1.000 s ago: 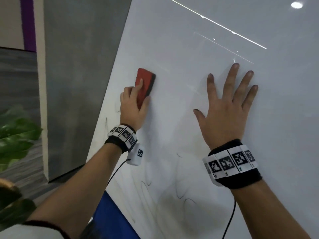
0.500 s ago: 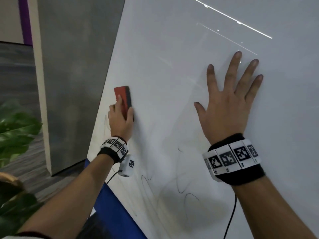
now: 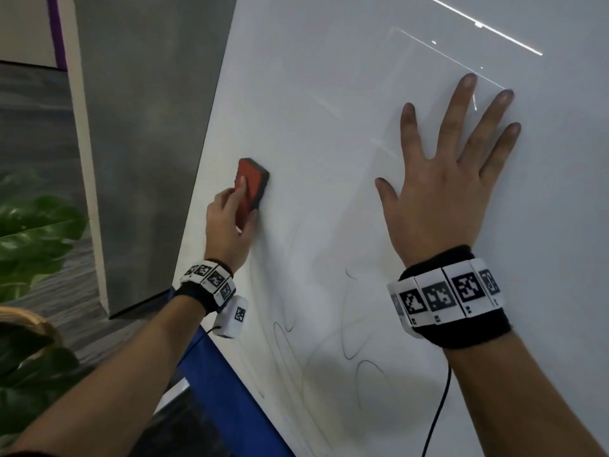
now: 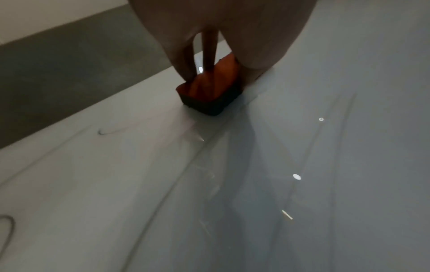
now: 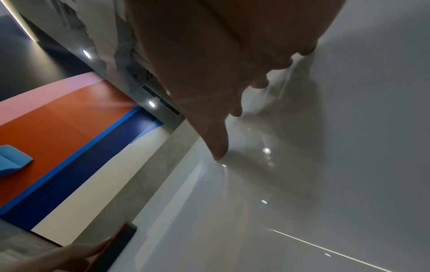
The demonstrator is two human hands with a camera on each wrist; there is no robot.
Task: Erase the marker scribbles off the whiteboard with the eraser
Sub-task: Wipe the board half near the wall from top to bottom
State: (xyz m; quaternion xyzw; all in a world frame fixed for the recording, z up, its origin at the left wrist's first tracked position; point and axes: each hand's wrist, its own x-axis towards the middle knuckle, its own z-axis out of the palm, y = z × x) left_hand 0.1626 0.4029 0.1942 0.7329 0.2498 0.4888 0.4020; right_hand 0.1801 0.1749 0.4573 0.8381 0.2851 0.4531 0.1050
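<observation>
The eraser (image 3: 251, 188), red on its back and dark on its felt side, lies flat against the whiteboard (image 3: 329, 127) near the board's left edge. The left hand (image 3: 230, 225) grasps it, with the fingers (image 3: 242, 188) on the red back and the thumb at the right side. The left wrist view shows this closer: the dark felt of the eraser (image 4: 209, 92) touches the board (image 4: 302, 165), and the fingers (image 4: 209, 49) press from above. The right hand (image 3: 441, 192) is released, its fingers spread and straight, the palm flat on the board well to the right of the eraser. In the right wrist view the fingertips (image 5: 218, 150) touch the glossy surface (image 5: 349, 128), and the eraser (image 5: 116, 243) appears small at the lower left.

Thin black marker scribbles (image 3: 356, 344) lie low on the board, under both hands. One curl (image 4: 104, 131) shows only in the left wrist view, near the board's edge.

Left of the board the head view shows a grey wall panel (image 3: 141, 127) and green plant leaves (image 3: 36, 235). Both wrists wear bands with black-and-white markers (image 3: 445, 295).
</observation>
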